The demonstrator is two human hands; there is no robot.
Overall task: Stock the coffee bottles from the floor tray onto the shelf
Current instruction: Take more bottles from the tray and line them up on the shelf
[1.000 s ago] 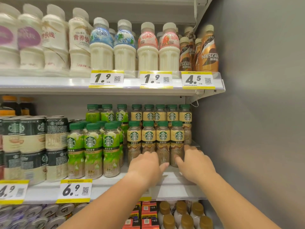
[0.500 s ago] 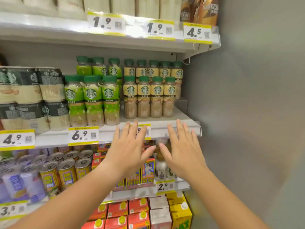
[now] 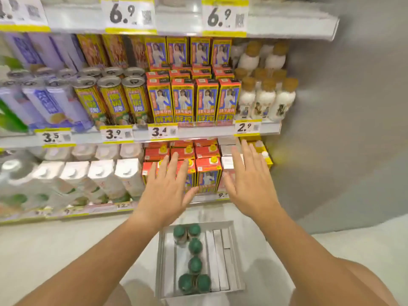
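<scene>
Head view. My left hand (image 3: 166, 193) and my right hand (image 3: 249, 186) are both out in front of me, palms down, fingers spread flat and wide; neither holds anything. They hang in front of the lower shelves, above the floor tray.

The tray (image 3: 237, 261) sits on the pale floor between my forearms: a shallow white box, rectangular, with thin cardboard-like walls and flat white divider strips lying along its right side. Inside it stand the coffee bottles (image 3: 195, 265), seen from above as round dark green caps, six in count, in an uneven column towards the left of the tray. Their labels cannot be read from this angle.

Shelf stock, blurred in places. Orange and blue rectangular cartons (image 3: 194, 100) with a printed figure and yellow characters; glossy yellow cans (image 3: 110, 100) with pull-tab lids; white plastic bottles (image 3: 265, 100) with tan caps; white gable-top cartons (image 3: 106, 180) low on the left.

Price tags, yellow-edged, black digits: 6.9 (image 3: 130, 14), 3.5 (image 3: 54, 136), 3.9 (image 3: 116, 134), 3.4 (image 3: 162, 131), 2.9 (image 3: 247, 127).
</scene>
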